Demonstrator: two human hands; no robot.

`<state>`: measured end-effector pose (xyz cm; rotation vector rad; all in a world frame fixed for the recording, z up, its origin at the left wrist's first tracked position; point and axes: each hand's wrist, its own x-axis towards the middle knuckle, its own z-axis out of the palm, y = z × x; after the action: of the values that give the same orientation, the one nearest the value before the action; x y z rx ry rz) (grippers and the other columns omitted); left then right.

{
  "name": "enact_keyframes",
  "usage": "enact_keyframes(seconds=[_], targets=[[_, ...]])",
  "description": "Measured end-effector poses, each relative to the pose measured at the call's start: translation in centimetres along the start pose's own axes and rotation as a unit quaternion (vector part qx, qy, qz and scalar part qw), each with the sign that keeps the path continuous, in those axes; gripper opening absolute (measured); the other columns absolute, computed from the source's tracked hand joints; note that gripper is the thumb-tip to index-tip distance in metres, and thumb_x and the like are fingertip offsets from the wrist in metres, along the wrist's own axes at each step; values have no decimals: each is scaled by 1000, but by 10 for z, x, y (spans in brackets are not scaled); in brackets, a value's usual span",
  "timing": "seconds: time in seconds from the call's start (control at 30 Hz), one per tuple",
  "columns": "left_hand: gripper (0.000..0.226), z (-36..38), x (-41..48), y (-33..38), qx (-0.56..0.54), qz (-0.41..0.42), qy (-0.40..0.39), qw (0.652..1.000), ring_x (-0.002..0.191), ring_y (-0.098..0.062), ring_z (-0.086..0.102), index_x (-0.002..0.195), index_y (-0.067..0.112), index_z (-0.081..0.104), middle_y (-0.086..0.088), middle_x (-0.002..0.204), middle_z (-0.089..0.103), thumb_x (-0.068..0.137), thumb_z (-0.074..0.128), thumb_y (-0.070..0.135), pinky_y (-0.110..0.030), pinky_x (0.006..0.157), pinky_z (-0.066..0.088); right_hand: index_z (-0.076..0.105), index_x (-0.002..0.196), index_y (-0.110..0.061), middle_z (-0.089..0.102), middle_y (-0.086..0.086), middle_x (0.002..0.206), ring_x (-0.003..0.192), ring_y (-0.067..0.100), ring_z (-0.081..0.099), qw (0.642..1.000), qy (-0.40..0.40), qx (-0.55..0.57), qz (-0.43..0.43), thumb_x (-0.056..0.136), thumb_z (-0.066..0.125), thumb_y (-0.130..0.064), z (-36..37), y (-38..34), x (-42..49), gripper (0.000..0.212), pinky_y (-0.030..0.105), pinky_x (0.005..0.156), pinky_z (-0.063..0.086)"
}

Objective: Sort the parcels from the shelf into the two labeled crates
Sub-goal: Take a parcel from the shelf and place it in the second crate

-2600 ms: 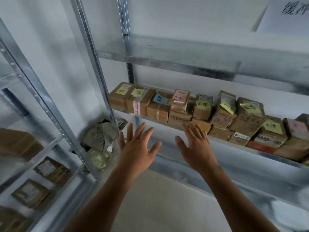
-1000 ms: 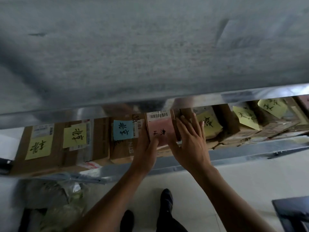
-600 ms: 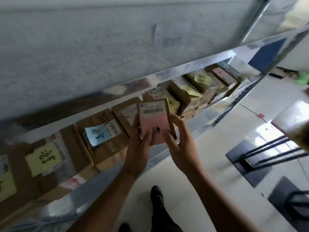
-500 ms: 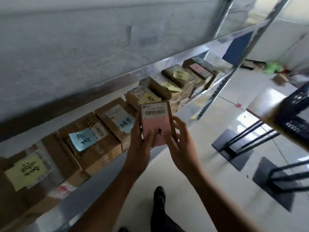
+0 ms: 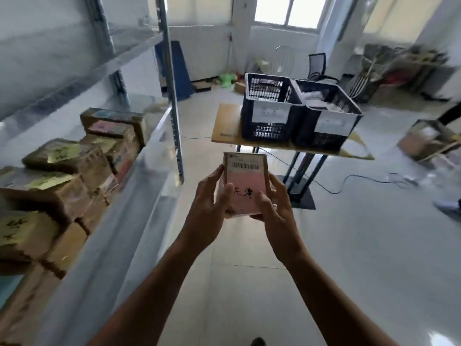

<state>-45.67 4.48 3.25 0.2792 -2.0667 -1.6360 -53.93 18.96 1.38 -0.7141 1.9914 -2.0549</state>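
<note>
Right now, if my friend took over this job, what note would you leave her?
Left hand and right hand both grip one small cardboard parcel with a pink note.
Two dark plastic crates with white paper labels stand side by side on the wooden table; labels too blurred to read.
Brown parcels lie on the metal shelf.
Done: one parcel picked.
Left: drop it in its crate, then sort the rest.
</note>
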Motion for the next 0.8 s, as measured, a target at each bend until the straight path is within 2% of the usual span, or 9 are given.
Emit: enact_keyframes(seconds=[0.03, 0.07, 0.1, 0.2, 0.27, 0.37, 0.43, 0.6, 0.8], targets=[[42, 17, 14, 3, 47, 18, 1, 999, 122, 20, 43, 144, 40, 37, 10, 148, 40, 104, 41, 52, -1, 86, 45, 45, 149, -38, 61, 14, 133, 118, 28, 69, 1000, 22, -2, 2, 99, 58, -39, -23, 2, 6, 52, 47, 89, 64], [43, 33, 29, 5, 95, 36, 4, 995, 125, 20, 40, 145, 37, 39, 8, 150, 41, 105, 39, 51, -3, 94, 41, 44, 151, -34, 62, 14, 132, 117, 26, 69, 999, 44, -7, 3, 99, 58, -39, -46, 4, 12, 54, 46, 88, 64], [48, 49, 44, 4, 133, 47, 1, 990, 132, 13, 38, 147, 34, 42, 6, 154, 42, 103, 39, 52, -9, 105, 35, 43, 151, -33, 63, 12, 130, 115, 24, 70, 998, 63, -14, 4, 98, 57, -39, -68, 6, 18, 55, 43, 86, 64], [66, 94, 82, -3, 204, 46, -17, 978, 149, -14, 29, 151, 26, 44, 3, 161, 37, 96, 34, 63, -27, 116, 28, 44, 150, -34, 64, 4, 124, 113, 19, 70, 995, 98, -24, 2, 98, 57, -38, -125, 13, 33, 54, 35, 81, 64], [70, 127, 106, -4, 241, 47, -40, 969, 154, -19, 18, 153, 29, 40, 4, 165, 30, 94, 33, 65, -41, 122, 22, 46, 147, -40, 63, 5, 126, 114, 22, 69, 993, 116, -27, 8, 97, 57, -39, -160, 18, 49, 51, 34, 81, 64], [67, 169, 140, -8, 277, 48, -50, 958, 156, -21, 8, 154, 34, 37, 6, 167, 24, 94, 34, 64, -50, 126, 16, 46, 144, -48, 56, 10, 134, 118, 25, 67, 991, 127, -36, 21, 95, 59, -46, -202, 27, 83, 51, 37, 84, 65], [66, 190, 161, -12, 291, 45, -48, 954, 157, -21, 6, 154, 36, 37, 7, 167, 23, 94, 35, 65, -52, 126, 15, 46, 144, -49, 55, 10, 136, 120, 27, 67, 991, 128, -33, 25, 95, 59, -47, -219, 32, 106, 51, 42, 87, 65], [70, 222, 206, -29, 312, 38, -64, 947, 157, -23, 4, 154, 35, 37, 6, 168, 22, 93, 31, 68, -54, 126, 13, 48, 142, -51, 56, 9, 135, 119, 24, 67, 990, 137, -25, 26, 95, 59, -45, -247, 46, 155, 49, 35, 84, 64], [71, 236, 274, -60, 319, 34, -108, 941, 157, -20, -3, 156, 37, 33, 8, 169, 16, 91, 32, 67, -50, 127, 6, 48, 140, -55, 56, 9, 135, 122, 26, 64, 986, 154, -32, 45, 94, 58, -47, -258, 71, 216, 47, 36, 86, 64]])
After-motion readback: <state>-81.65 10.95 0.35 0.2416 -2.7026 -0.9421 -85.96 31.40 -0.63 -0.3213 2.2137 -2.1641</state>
